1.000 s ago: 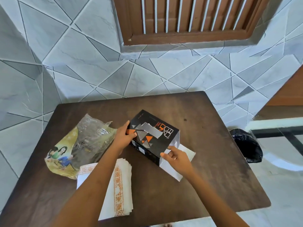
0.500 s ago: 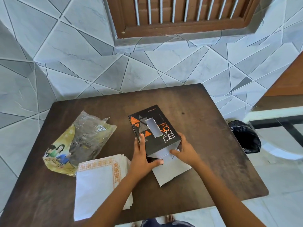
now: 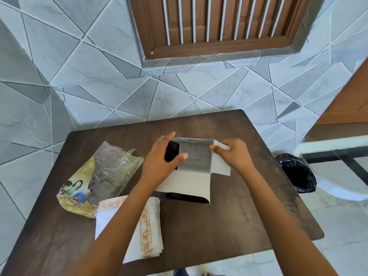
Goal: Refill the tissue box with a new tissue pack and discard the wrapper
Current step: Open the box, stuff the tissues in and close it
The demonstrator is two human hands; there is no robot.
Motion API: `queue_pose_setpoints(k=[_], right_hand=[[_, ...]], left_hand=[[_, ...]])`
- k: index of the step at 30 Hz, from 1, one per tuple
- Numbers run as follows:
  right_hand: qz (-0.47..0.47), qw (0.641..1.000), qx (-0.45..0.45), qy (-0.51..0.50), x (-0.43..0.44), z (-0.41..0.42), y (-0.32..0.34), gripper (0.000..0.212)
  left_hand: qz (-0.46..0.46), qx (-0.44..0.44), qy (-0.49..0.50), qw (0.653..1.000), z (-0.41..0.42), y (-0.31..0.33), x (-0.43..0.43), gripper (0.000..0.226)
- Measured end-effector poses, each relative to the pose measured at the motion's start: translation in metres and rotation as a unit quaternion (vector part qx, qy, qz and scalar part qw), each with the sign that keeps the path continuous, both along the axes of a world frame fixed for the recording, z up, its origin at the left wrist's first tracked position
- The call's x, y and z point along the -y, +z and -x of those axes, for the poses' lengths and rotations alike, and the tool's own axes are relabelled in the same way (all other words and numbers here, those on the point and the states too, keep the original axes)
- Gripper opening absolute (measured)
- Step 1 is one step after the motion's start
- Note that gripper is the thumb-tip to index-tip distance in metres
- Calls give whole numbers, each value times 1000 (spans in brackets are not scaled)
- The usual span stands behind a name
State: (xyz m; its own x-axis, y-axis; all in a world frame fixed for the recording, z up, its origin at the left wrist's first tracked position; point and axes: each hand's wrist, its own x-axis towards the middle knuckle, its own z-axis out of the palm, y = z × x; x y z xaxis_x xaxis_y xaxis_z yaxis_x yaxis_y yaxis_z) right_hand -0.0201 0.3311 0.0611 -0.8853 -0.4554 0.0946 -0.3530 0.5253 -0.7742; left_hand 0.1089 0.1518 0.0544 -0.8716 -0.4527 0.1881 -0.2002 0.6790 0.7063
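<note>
**Desk:** What has changed with the box?

**Me:** Half a second ago I saw its printed black top. Now the tissue box (image 3: 194, 158) is tipped up on the worktop (image 3: 239, 216) with its open end towards me, flaps (image 3: 189, 184) spread and no tissues inside. My left hand (image 3: 159, 166) grips its left wall, fingers (image 3: 168, 136) over the far edge and thumb across the mouth. My right hand (image 3: 235, 156) pinches the right flap back.

**Desk:** Ready to load?

**Me:** I judge so. The tissues (image 3: 153, 232) lie just beside it, under my left forearm. The wrapper (image 3: 103, 172) lies further left, not yet binned.

**Desk:** And the room?

**Me:** A dark wooden worktop against a grey tiled wall (image 3: 99, 86), a shuttered window (image 3: 219, 22) above, and a black bin bag (image 3: 296, 172) on the floor to the right.
</note>
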Motion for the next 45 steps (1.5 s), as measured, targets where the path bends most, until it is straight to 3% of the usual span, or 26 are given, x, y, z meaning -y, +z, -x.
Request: queue_pose_setpoints(k=[2,5,9,12,15,17,19,21,23,26,28,31,38,45], right_hand=[[2,999,35,3,1,5,18,46],[42,994,102,27,-5,12,28,36],[57,991,121,11,-20,16,25,24],[58,990,124,-18,-29,22,9,11],[-29,996,-43,-71,-32,23,-9,32],[-73,979,-188,-35,-30,19,-18,34],[-77,975,-205,29,-25,11,-23,31],[-35,989,-120,82,-21,0,-26,44],[35,992,9,117,-20,-8,-28,55],[109,964,180,160,-25,-8,-27,69],[78,958,194,199,-32,-4,-30,89],[14,963,154,222,-36,-1,-34,106],[69,972,154,166,-27,-5,-35,99],[64,975,134,166,-36,-14,-44,86]], left_hand=[[40,47,-12,998,6,17,5,74],[62,65,-26,996,7,31,10,62],[-68,47,24,996,5,40,24,47],[-234,45,34,971,4,38,33,49],[-340,35,51,938,0,23,30,46],[-300,28,74,951,-1,8,27,38],[-186,38,85,978,0,-5,26,35],[-124,40,72,989,1,-7,21,37],[-156,33,20,987,1,-4,19,35],[-225,76,-84,968,-7,7,19,48],[-231,125,-126,957,-10,10,21,68],[-169,172,-145,960,-12,6,16,91],[-95,111,-60,987,-8,-4,5,88],[-119,67,8,991,-31,-27,-14,80]])
